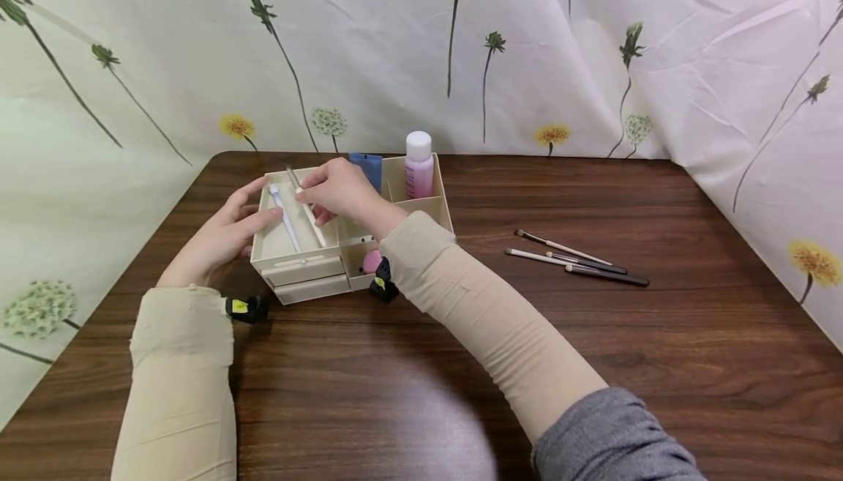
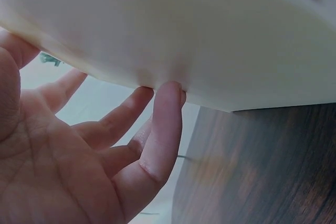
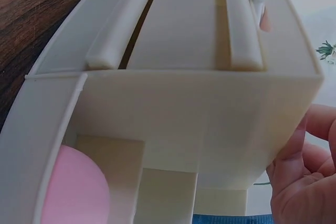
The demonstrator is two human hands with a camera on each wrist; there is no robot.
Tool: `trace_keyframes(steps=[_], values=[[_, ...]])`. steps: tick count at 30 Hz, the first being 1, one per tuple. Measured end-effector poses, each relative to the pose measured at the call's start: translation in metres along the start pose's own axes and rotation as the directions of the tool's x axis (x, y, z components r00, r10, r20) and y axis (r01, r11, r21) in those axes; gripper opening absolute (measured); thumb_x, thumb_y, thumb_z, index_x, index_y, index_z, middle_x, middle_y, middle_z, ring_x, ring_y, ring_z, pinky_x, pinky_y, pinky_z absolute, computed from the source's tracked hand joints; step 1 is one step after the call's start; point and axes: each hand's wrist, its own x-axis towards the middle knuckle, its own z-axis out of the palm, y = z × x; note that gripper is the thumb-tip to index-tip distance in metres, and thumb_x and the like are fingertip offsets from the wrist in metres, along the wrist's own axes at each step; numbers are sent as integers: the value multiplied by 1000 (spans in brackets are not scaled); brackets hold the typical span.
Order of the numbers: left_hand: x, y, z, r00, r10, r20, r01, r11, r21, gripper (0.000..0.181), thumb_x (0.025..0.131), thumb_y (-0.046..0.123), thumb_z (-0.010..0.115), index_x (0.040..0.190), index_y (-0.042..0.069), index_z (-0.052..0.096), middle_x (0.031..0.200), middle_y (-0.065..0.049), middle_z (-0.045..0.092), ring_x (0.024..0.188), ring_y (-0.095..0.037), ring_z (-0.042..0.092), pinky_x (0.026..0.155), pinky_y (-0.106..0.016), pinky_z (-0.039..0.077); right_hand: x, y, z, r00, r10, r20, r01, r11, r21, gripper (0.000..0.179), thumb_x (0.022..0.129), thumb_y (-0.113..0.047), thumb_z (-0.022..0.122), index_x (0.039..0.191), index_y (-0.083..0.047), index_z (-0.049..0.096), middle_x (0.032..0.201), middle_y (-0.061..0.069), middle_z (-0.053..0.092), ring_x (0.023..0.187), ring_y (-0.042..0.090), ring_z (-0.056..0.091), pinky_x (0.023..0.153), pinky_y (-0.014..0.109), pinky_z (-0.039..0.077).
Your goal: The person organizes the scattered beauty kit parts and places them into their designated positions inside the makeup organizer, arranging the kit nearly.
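Note:
A cream desktop organizer (image 1: 358, 265) stands at the table's back left. My left hand (image 1: 220, 238) holds its left side, thumb over the top rim and the other fingertips against the outer wall (image 2: 210, 40). Above the shallow top tray, my right hand (image 1: 345, 189) pinches a white-handled makeup brush (image 1: 312, 221), bristles pointing to the back. A pale blue-white brush (image 1: 287, 221) lies in the tray, left of it. In the right wrist view, my right hand (image 3: 307, 171) is beside the organizer's edge, and a white handle end (image 3: 258, 1) shows at the tray.
Several makeup brushes (image 1: 573, 258) lie together on the brown wooden table (image 1: 527, 364), right of the organizer. In its compartments are a pink bottle (image 1: 418, 170) with a white cap, a blue packet (image 1: 369, 168) and a pink rounded item (image 3: 76, 187). Flower-printed cloth (image 1: 395, 49) hangs behind.

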Motion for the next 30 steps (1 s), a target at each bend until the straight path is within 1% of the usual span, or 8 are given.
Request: trace_keyframes(steps=[5,7,11,15,19,23,26,30], values=[[2,0,2,1000,-6,-2,6,1000,-7,78,103,40,50,160,31,-1,140,-14,30,90,0,59,72,-25,57,0,0,-1,1000,4,-9,-5,999,-44,26,93,-16,70,118,-8,70,85,8,76,58,14,69,59,21,57],[3,1,2,1000,-8,-4,8,1000,-9,78,103,40,50,160,30,-1,143,-17,27,89,0,59,71,-25,56,0,1,-2,1000,0,-2,0,1000,-31,28,93,-16,70,120,-7,69,89,8,76,63,15,71,61,22,57],[3,1,3,1000,-8,-4,8,1000,1,78,103,41,49,160,29,-2,146,-20,25,89,0,59,71,-25,57,0,6,-3,1000,-16,9,16,998,61,31,93,-13,70,123,-6,68,100,8,75,69,18,72,65,26,59],[4,1,2,1000,-10,-6,10,1000,9,78,103,41,50,160,29,-2,144,-18,28,88,0,59,71,-25,57,-2,11,-3,999,-47,10,45,984,175,32,94,-10,69,124,-3,67,110,10,73,72,19,72,67,28,59],[4,0,1,1000,-10,-10,10,1000,13,79,103,41,50,160,29,-2,142,-17,29,88,-1,59,71,-25,56,-9,17,-5,995,-94,-20,96,953,288,30,93,-8,69,122,0,67,107,13,73,66,17,69,65,27,59],[2,0,2,1000,-4,-3,4,1000,11,79,102,41,51,161,29,-1,139,-16,31,89,-2,59,71,-26,57,-21,25,-10,990,-132,-46,140,907,397,30,93,-4,68,121,4,66,103,18,71,62,15,66,64,30,60],[1,0,2,1000,1,-4,-1,1000,13,79,102,41,51,161,29,0,138,-15,33,90,-2,59,73,-27,57,-33,31,-17,989,-145,-35,146,889,434,31,93,-4,67,123,5,64,106,20,71,65,14,66,69,32,61],[-1,0,1,1000,10,-14,-10,1000,15,79,102,42,52,161,29,1,135,-14,34,90,-2,60,73,-27,57,-47,36,-26,985,-170,-14,160,893,420,34,95,-6,66,126,5,62,112,19,69,70,13,66,76,34,60]])
